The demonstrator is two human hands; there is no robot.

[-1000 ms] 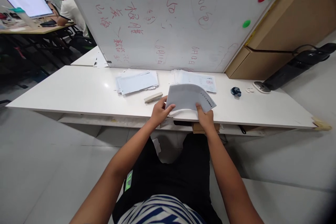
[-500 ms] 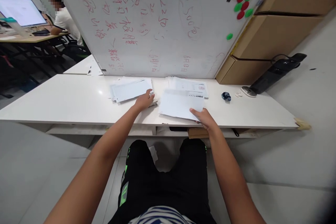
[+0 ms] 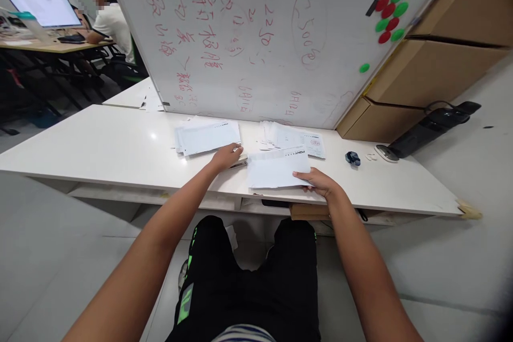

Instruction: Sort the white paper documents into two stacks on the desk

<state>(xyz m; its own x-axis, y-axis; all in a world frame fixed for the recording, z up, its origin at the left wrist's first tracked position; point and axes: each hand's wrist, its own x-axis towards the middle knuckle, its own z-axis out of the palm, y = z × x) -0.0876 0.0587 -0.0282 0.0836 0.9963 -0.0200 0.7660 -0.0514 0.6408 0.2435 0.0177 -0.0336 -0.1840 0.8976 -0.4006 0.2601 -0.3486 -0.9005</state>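
My right hand (image 3: 318, 181) grips a sheaf of white paper (image 3: 276, 168) at its lower right corner, thumb on top, with printed PQNY-like lettering along the far edge. Close to the sheaf's left edge, my left hand (image 3: 227, 157) is closed over a small stapler (image 3: 240, 161), mostly hidden under the palm and fingers. Beyond that hand lies a fanned pile of white papers (image 3: 208, 138). A second pile of printed sheets (image 3: 316, 144), one with a red round stamp, lies behind the sheaf.
A whiteboard (image 3: 264, 80) with red writing and magnets stands along the back of the white desk (image 3: 100, 144). To the right are stacked cardboard boxes (image 3: 452, 72), a black bottle (image 3: 433, 128), a mouse (image 3: 387, 153) and a small dark blue object (image 3: 352, 158). A person (image 3: 112, 21) sits far left.
The view has turned slightly, shifting the scene rightward. The sheaf in my right hand has tilted a little and sits closer to the stapler. My left hand stays on the stapler.
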